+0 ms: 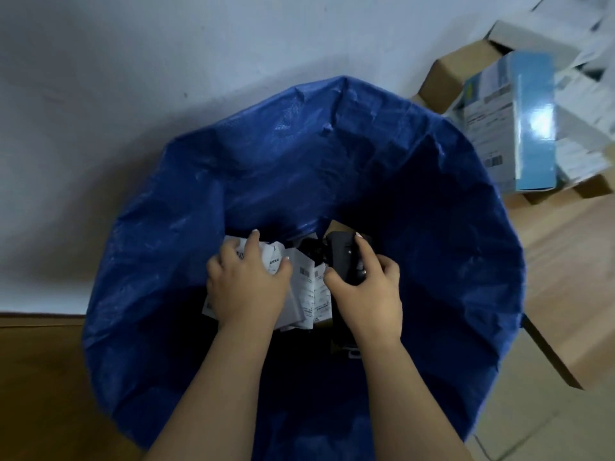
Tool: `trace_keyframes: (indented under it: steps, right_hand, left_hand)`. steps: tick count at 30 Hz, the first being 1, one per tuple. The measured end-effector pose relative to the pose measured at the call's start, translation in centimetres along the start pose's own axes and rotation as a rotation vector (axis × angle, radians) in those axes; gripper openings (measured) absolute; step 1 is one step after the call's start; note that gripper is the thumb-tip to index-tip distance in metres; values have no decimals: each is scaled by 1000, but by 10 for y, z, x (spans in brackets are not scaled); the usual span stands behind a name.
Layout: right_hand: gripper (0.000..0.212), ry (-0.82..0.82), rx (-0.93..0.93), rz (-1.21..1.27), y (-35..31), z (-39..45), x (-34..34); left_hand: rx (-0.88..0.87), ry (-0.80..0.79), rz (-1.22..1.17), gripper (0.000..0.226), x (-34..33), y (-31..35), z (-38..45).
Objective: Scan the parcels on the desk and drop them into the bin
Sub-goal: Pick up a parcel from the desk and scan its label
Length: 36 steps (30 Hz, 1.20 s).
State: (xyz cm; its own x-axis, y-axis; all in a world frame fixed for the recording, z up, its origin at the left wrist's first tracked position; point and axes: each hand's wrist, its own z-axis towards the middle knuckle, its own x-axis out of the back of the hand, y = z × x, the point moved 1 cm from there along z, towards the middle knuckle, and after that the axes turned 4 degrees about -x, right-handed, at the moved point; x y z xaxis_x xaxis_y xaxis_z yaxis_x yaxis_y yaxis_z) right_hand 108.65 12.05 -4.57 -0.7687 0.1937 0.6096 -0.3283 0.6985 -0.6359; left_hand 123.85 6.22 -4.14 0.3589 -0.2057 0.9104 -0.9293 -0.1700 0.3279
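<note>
The step in hand looks like the drop: both hands are reaching down over the mouth of the bin (199, 227), a round container lined with a blue woven bag, which stands on the floor against a pale wall. Going left to right, the left hand (248, 287) comes first, palm down with its fingers curled over a white parcel (299, 294), a soft mailer with printed labels and a barcode, which it grips from above; the forearm runs straight down into the bin's opening from the lower edge of the view. The parcel hangs inside the rim, over the dark interior, so it is already within the bin but not yet let go. Just beside it the right hand (369, 291) is wrapped round a black scanner (342, 257), thumb towards the parcel's label and forefinger laid along the top of the device; whether the scan is finished cannot be told from this view. If it is, the next move calls only for the left hand's fingers to loosen so that the parcel falls, while the right hand keeps its hold on the scanner and lifts clear of the bag. Further right, on the wooden worktop (565, 261), lie cardboard boxes and a light blue box (519, 128) with labels, probably parcels waiting their turn.
</note>
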Motion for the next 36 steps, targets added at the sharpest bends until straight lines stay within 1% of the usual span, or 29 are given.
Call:
trace_keyframes:
  steps: [4, 9, 13, 18, 20, 25, 31, 36]
  right_hand:
    - [72, 44, 21, 46, -6, -23, 43]
    - [72, 135, 66, 97, -11, -38, 111]
    - [73, 199, 93, 174, -11, -48, 172]
    - [72, 295, 156, 250, 6, -65, 245]
    - [72, 321, 170, 262, 22, -70, 275]
    - [71, 386, 194, 282, 79, -79, 365]
    - [71, 473, 192, 305, 160, -86, 475]
    - [70, 565, 144, 327, 223, -93, 544]
  left_hand:
    - [-92, 35, -39, 70, 31, 31, -17]
    - [-228, 29, -87, 72, 60, 85, -50]
    - [-370, -3, -132, 74, 75, 131, -76]
    - [-584, -20, -176, 69, 81, 195, -116]
    - [-646, -30, -187, 67, 78, 221, -136]
    - [-709, -9, -200, 61, 53, 294, -200]
    - [-797, -49, -189, 65, 8, 401, -278]
    - [-875, -85, -200, 68, -28, 470, -338]
